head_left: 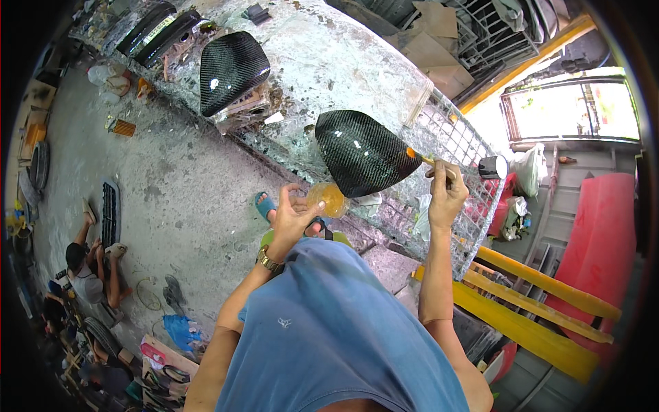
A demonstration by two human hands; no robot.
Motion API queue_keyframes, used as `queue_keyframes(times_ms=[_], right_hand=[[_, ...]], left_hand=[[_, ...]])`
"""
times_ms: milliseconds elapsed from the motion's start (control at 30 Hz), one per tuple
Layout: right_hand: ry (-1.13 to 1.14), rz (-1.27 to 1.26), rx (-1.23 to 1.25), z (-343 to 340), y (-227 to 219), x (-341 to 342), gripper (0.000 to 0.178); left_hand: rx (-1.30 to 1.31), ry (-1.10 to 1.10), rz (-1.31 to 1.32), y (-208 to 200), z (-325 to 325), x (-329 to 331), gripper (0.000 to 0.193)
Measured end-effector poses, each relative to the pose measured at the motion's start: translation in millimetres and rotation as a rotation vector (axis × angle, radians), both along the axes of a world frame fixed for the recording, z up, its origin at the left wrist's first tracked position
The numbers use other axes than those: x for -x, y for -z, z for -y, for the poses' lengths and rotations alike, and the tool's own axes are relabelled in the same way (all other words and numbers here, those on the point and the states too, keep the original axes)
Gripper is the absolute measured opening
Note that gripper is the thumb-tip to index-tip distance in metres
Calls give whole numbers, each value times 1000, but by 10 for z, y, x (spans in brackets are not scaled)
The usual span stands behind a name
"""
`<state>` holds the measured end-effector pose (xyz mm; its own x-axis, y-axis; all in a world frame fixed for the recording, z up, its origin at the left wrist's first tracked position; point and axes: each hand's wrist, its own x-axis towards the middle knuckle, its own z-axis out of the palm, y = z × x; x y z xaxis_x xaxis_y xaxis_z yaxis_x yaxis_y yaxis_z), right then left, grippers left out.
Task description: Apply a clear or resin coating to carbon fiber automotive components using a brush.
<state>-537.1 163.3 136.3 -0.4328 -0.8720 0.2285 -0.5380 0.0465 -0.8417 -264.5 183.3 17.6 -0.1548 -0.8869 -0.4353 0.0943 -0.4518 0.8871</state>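
Observation:
My left hand (294, 214) is closed round a clear plastic cup (335, 203) of amber liquid, close to the near edge of the worktable (302, 82). Between the fingers of my right hand (447, 193) is a slim paint brush (427, 160). Its orange end meets the right tip of a glossy black carbon-fibre panel (360, 147), or hovers just over it; I cannot tell which. The curved panel has a fine woven pattern and lies on the stained table. Farther left rests a second carbon-fibre panel (232, 72) on a small support.
A dark tin with a white top (493, 167) stands on the wire mesh (463, 130) at the table's right end. Yellow beams (525, 329) and a large red panel (590, 254) lie to the right. At the far left, a person (89, 278) sits low beside a black grille (110, 213).

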Motion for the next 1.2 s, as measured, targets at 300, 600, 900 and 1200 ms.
queue_keyframes(times_ms=[300, 600, 900, 1200], right_hand=[[-536, -558, 44, -684, 492, -710, 21], [-339, -82, -39, -390, 244, -445, 5], [-71, -227, -42, 378, -17, 292, 14], [-636, -536, 13, -485, 260, -780, 14]], left_hand=[[-11, 4, -55, 4, 22, 29, 68], [15, 24, 4, 12, 41, 42, 67], [28, 35, 73, 62, 22, 6, 65], [-40, 17, -61, -20, 82, 41, 65]])
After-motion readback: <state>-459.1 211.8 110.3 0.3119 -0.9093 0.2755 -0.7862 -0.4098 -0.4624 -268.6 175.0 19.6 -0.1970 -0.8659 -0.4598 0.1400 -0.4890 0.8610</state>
